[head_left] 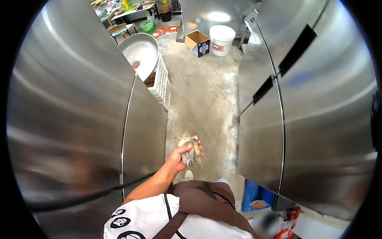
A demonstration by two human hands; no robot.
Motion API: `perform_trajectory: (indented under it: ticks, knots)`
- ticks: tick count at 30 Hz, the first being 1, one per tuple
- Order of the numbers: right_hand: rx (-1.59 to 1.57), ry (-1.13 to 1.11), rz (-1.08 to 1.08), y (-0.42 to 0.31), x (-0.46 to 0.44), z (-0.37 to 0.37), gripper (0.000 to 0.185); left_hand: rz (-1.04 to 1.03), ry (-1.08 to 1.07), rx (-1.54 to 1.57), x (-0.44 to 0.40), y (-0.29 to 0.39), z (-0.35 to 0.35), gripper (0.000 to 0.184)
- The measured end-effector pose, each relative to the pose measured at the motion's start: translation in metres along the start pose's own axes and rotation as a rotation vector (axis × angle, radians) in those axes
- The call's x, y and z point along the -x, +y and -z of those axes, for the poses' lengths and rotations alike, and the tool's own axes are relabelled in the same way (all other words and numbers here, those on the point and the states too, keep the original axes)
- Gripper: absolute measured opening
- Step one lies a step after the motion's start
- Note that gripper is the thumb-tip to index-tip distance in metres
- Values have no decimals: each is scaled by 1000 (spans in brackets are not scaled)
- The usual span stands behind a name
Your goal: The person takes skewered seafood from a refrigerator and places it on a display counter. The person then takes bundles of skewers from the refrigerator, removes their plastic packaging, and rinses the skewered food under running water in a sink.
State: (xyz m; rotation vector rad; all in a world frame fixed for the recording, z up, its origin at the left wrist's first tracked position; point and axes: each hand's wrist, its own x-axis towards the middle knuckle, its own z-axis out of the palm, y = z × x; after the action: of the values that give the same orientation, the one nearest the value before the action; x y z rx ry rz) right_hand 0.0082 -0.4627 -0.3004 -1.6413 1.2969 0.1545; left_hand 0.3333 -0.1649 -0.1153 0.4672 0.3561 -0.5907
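Observation:
My left hand (177, 158) is closed around a bunch of pale, greyish-yellow shrimp (190, 149), held low in front of my body above the concrete floor. The thumb lies across the bunch and fingertips show on its right side. Thin feelers stick out at the top, and the lower ends hang below the palm. My right hand is not in the picture.
Steel cabinets (147, 123) stand on the left and more (258, 139) on the right. Ahead are a large round pan (145, 47) over a white crate (162, 87), an open cardboard box (203, 47) and a white bucket (221, 42). A blue crate (250, 193) sits lower right.

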Motion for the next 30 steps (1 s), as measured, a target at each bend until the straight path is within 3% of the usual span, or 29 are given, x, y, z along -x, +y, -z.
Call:
perform_trajectory:
  ticks: [7, 12, 16, 21, 25, 27, 30]
  knots:
    - [99, -176, 117, -164, -65, -92, 14, -3, -31, 83, -112, 80, -16, 40]
    - [215, -277, 213, -311, -168, -151, 13, -88, -55, 118, -208, 174, -27, 41]
    - [310, -373, 271, -463, -234, -187, 13, -288, 112, 152, -260, 264, -77, 41]
    - [444, -472, 400, -642, -288, -256, 13, -544, 141, 228, -303, 364, -111, 43]
    - [515, -552, 526, -765, -320, -350, 12, -696, 108, 276, -348, 440, -84, 43]
    - [559, -606, 588, -785, -340, -392, 12, -754, 149, 334, -366, 466, -64, 43]
    - [693, -535, 754, -870, -364, -463, 23, -807, 108, 392, -410, 541, -64, 45]
